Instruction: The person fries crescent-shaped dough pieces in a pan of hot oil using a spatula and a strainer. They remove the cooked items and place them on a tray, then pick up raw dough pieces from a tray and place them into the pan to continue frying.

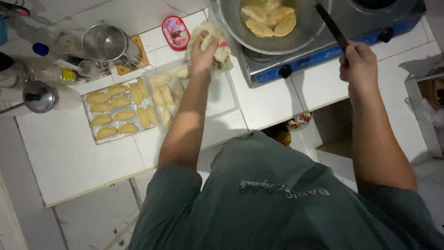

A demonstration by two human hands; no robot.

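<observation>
My left hand (pixel 202 52) grips a crumpled pale cloth (pixel 221 46) held over the far end of a clear plastic tray (pixel 222 97), beside the wok's rim. My right hand (pixel 358 65) is closed on the dark handle of a utensil (pixel 330 25) that reaches into a metal wok (pixel 305 32). Several half-moon pastries (pixel 270 21) fry in the wok's oil. The wok sits on a blue and silver gas stove (pixel 323 53). Raw half-moon pastries (pixel 162 95) lie in the clear tray, and more (pixel 118 113) rest on a foil-lined tray to its left.
A metal pot (pixel 106 44), a wooden board under it, bottles (pixel 51 69) and a metal lid (pixel 39 96) crowd the counter's back left. A red oval container (pixel 175 32) lies near the wok. The white tiled counter (pixel 69 157) ends at my body. A gap opens under the stove.
</observation>
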